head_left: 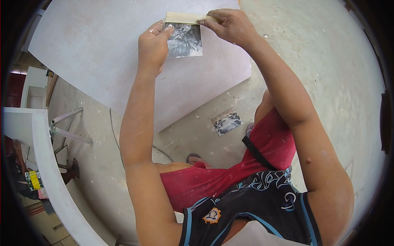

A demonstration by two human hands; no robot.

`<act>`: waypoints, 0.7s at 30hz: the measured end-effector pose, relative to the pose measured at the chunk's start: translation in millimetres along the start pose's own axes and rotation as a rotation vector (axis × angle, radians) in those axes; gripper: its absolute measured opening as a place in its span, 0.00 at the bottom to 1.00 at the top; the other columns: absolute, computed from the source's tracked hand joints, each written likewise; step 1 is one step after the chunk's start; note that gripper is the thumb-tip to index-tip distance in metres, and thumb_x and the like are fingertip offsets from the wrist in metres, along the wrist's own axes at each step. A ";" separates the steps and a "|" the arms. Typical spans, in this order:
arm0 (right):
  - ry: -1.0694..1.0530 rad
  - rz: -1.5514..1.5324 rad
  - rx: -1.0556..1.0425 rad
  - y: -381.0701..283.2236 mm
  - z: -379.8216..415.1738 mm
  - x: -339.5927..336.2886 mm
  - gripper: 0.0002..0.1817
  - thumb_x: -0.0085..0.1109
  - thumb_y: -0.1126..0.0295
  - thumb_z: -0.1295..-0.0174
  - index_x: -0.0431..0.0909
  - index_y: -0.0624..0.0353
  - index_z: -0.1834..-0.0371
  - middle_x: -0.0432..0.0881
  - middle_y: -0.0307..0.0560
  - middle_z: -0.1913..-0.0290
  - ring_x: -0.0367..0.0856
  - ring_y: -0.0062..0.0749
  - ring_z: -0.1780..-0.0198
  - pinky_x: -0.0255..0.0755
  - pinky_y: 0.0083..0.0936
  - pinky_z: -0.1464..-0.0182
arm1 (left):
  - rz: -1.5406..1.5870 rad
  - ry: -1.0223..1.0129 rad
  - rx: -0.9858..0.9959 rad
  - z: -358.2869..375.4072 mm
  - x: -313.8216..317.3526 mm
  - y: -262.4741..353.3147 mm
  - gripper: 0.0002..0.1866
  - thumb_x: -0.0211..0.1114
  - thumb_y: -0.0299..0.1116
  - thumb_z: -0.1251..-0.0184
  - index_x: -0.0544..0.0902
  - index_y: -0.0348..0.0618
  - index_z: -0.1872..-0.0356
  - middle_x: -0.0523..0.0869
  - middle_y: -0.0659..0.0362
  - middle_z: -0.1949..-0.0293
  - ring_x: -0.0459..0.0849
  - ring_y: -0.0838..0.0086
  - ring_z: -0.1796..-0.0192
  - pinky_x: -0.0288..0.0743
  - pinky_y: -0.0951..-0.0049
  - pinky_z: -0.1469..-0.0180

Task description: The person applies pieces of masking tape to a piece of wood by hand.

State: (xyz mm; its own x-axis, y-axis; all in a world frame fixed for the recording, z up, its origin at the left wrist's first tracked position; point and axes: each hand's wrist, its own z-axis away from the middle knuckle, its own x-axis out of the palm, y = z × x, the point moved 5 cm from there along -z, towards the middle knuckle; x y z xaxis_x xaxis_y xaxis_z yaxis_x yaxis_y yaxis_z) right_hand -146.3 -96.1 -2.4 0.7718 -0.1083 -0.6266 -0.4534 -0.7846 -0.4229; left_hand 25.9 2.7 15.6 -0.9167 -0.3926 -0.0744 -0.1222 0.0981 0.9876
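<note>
My left hand (154,47) grips the left edge of a flat rectangular plate (185,43), its thumb on the upper face. Mottled grey, black and white streaks cover the plate. Along the top edge of the plate lies a pale yellow flat strip (182,18). My right hand (230,26) is closed on the right end of this strip, thumb below and fingers above. White specks mark the fingers of both hands. Plate and strip are over a large pale board (94,49).
A second mottled plate (227,122) lies on the speckled concrete floor (320,61) beside my foot. Metal legs (67,123) and a dark cable (114,131) are to the left. Near a white curved panel (51,176), another person's foot (74,170) and a yellow-green package (33,181) appear.
</note>
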 end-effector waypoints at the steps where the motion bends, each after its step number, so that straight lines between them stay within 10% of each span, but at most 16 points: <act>1: 0.000 0.000 0.000 0.5 -0.3 -0.4 0.16 0.67 0.55 0.42 0.87 0.57 0.62 0.86 0.47 0.72 0.79 0.30 0.77 0.74 0.24 0.73 | 0.000 0.000 0.000 -0.6 -0.3 -0.9 0.19 0.57 0.24 0.33 0.76 0.27 0.43 0.85 0.54 0.55 0.80 0.77 0.55 0.73 0.77 0.53; 7: -0.087 -0.019 0.124 7.1 0.1 1.5 0.21 0.62 0.47 0.42 0.87 0.53 0.59 0.86 0.48 0.71 0.84 0.41 0.70 0.76 0.32 0.67 | 0.039 -0.035 0.014 -1.4 0.9 -3.4 0.19 0.58 0.24 0.33 0.75 0.26 0.43 0.84 0.54 0.55 0.80 0.77 0.55 0.73 0.77 0.52; 10: -0.002 0.018 0.101 5.1 1.7 -1.1 0.19 0.67 0.54 0.41 0.85 0.55 0.54 0.86 0.45 0.72 0.78 0.26 0.76 0.74 0.23 0.71 | 0.115 -0.083 -0.002 -2.0 0.0 -8.7 0.20 0.59 0.24 0.33 0.75 0.26 0.42 0.84 0.54 0.55 0.80 0.78 0.54 0.73 0.78 0.51; 16: -0.434 -0.494 0.378 11.3 9.2 6.1 0.16 0.67 0.63 0.41 0.83 0.65 0.56 0.85 0.45 0.63 0.81 0.29 0.66 0.74 0.24 0.64 | 0.158 -0.285 -0.089 -5.0 -5.2 -20.6 0.18 0.61 0.27 0.33 0.76 0.27 0.45 0.85 0.56 0.59 0.81 0.81 0.60 0.75 0.80 0.58; 18: -0.401 -0.441 0.232 5.4 8.6 7.4 0.16 0.67 0.63 0.41 0.84 0.65 0.57 0.84 0.44 0.62 0.80 0.27 0.65 0.74 0.23 0.63 | -0.299 -0.423 -0.022 -7.0 -5.0 -20.0 0.16 0.63 0.30 0.33 0.78 0.30 0.49 0.84 0.57 0.55 0.82 0.78 0.55 0.76 0.78 0.53; 21: -0.414 -0.445 0.140 -6.4 6.1 2.2 0.15 0.66 0.63 0.41 0.84 0.65 0.59 0.83 0.43 0.59 0.79 0.26 0.64 0.73 0.23 0.62 | -0.165 -0.366 -0.066 -13.4 -4.7 -18.7 0.15 0.64 0.32 0.32 0.80 0.32 0.51 0.85 0.58 0.58 0.81 0.79 0.58 0.76 0.80 0.55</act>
State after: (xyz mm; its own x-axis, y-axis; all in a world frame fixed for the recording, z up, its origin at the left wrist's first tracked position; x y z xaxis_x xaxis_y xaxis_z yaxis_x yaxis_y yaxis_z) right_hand -144.4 -87.6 -5.1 0.6758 0.4787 -0.5605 -0.2037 -0.6095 -0.7662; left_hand 37.6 -9.5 -0.6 -0.9630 -0.0452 -0.2655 -0.2657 -0.0024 0.9641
